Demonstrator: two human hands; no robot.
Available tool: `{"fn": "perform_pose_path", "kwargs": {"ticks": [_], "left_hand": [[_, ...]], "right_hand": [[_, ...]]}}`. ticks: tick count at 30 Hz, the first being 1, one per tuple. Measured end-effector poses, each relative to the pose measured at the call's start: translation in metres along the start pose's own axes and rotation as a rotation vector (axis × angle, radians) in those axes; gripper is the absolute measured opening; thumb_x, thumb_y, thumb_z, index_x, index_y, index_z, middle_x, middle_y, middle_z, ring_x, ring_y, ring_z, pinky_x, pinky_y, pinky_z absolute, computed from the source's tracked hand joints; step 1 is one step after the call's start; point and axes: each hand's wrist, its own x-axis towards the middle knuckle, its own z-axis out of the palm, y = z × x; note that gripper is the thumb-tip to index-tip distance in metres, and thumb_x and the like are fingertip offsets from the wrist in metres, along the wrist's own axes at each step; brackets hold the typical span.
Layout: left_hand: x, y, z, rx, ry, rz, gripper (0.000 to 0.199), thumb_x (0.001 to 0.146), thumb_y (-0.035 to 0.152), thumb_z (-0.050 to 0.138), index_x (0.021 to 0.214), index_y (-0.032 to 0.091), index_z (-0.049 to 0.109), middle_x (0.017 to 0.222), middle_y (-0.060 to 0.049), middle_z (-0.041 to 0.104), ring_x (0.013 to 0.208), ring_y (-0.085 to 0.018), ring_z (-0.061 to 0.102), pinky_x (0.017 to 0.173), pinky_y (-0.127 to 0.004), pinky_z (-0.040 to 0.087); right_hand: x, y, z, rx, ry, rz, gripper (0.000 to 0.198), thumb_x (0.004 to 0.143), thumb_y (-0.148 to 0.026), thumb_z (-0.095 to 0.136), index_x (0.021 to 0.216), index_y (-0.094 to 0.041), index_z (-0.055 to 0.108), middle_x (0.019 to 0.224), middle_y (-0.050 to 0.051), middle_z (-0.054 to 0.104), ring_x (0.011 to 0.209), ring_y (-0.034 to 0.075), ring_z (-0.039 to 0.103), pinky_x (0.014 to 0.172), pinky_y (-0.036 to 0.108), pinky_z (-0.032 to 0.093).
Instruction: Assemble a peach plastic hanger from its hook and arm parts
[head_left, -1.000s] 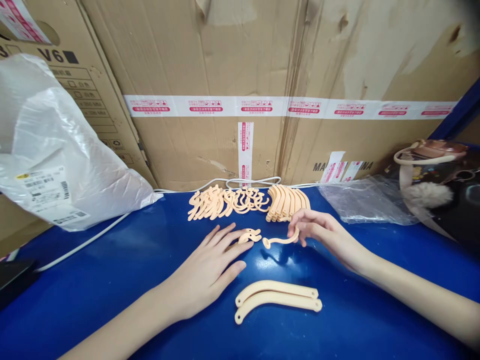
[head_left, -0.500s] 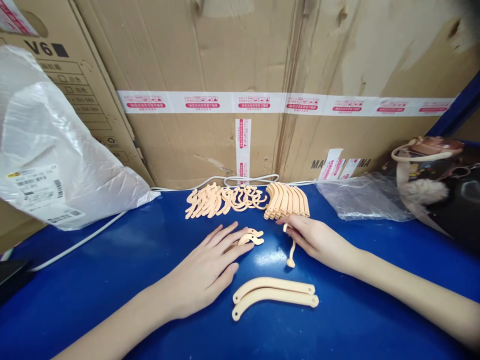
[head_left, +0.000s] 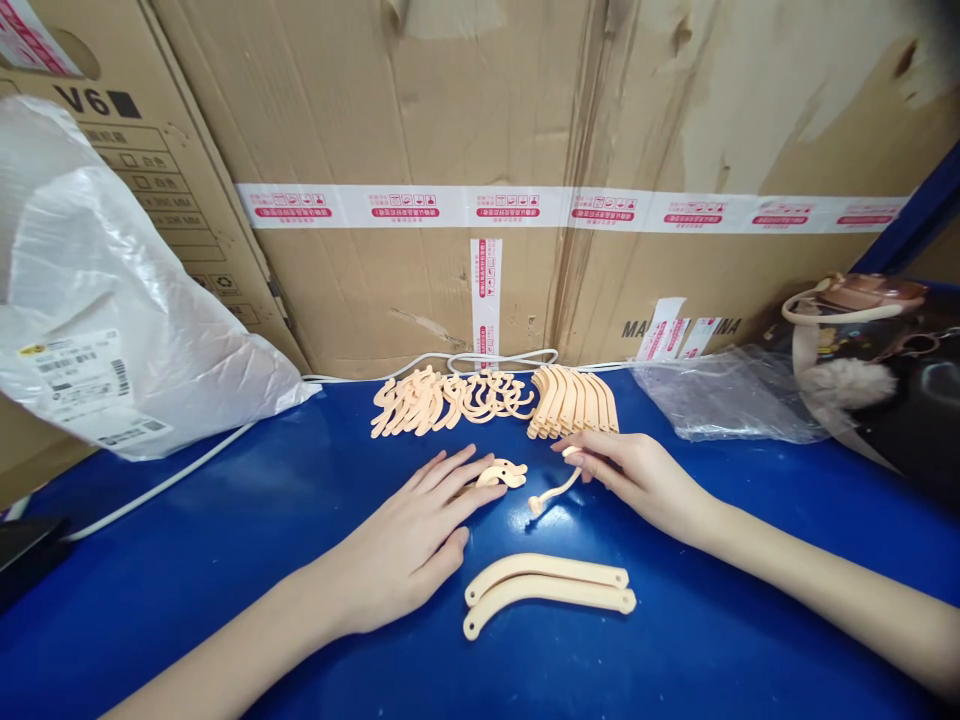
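Note:
My left hand [head_left: 420, 540] lies flat with its fingers spread, the fingertips touching two small curved beige pieces [head_left: 504, 472] that sit close together. In a pinch, my right hand [head_left: 626, 475] holds a thin curved beige piece [head_left: 555, 491] just above the blue table; its knobbed end points down and to the left. Between my forearms rest two long curved beige bars [head_left: 551, 585], side by side, with holes at their ends.
Behind my hands lie a heap of small curved beige pieces [head_left: 427, 400] and a row of long bars [head_left: 574, 400]. A white plastic parcel [head_left: 127, 290] stands left, clear plastic film [head_left: 739, 395] and a bottle [head_left: 855, 310] right. A cardboard box [head_left: 420, 290] backs the blue table [head_left: 360, 680].
The thin curved piece in my right hand has swung so its knobbed end points further left. The two small pieces at my left fingertips have come closer together.

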Motion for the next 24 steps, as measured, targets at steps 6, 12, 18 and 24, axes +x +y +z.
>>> {"fn": "perform_pose_path", "kwargs": {"ticks": [6,12,18,24], "left_hand": [[0.0011,-0.0001,-0.0005,0.013,-0.013,0.002,0.053,0.094,0.016,0.037,0.144,0.031,0.032,0.155,0.004,0.025,0.144,-0.023,0.015,0.117,-0.050,0.018],[-0.0013,0.0009,0.0008,0.034,0.016,-0.012,0.053,0.094,0.015,0.037,0.144,0.031,0.033,0.156,0.001,0.022,0.144,-0.026,0.016,0.114,-0.051,0.023],[-0.0028,0.0017,0.0016,0.063,0.047,0.000,0.054,0.092,0.011,0.038,0.140,0.036,0.038,0.156,0.003,0.023,0.143,-0.027,0.018,0.112,-0.052,0.029],[-0.0022,-0.0014,0.0040,0.069,0.165,-0.070,0.046,0.096,0.020,0.037,0.141,0.031,0.037,0.150,0.000,0.035,0.139,-0.025,0.027,0.113,-0.049,0.029]], "right_hand": [[0.0018,0.0012,0.0024,0.192,-0.028,0.109,0.029,0.096,-0.041,0.043,0.080,-0.019,0.055,0.071,0.001,0.061,0.065,0.014,0.056,0.061,0.027,0.042],[0.0031,0.0050,0.0076,0.484,-0.051,0.181,0.034,0.091,-0.048,0.049,0.077,-0.018,0.055,0.069,-0.001,0.056,0.062,0.012,0.051,0.059,0.024,0.041],[0.0033,0.0091,0.0074,0.345,0.027,0.183,0.042,0.097,-0.048,0.033,0.069,-0.020,0.045,0.061,-0.004,0.039,0.056,0.011,0.040,0.053,0.024,0.033],[0.0006,0.0064,0.0073,-0.079,-0.054,0.168,0.037,0.098,-0.044,0.034,0.076,-0.020,0.051,0.062,-0.001,0.053,0.059,0.016,0.053,0.058,0.027,0.033]]}}
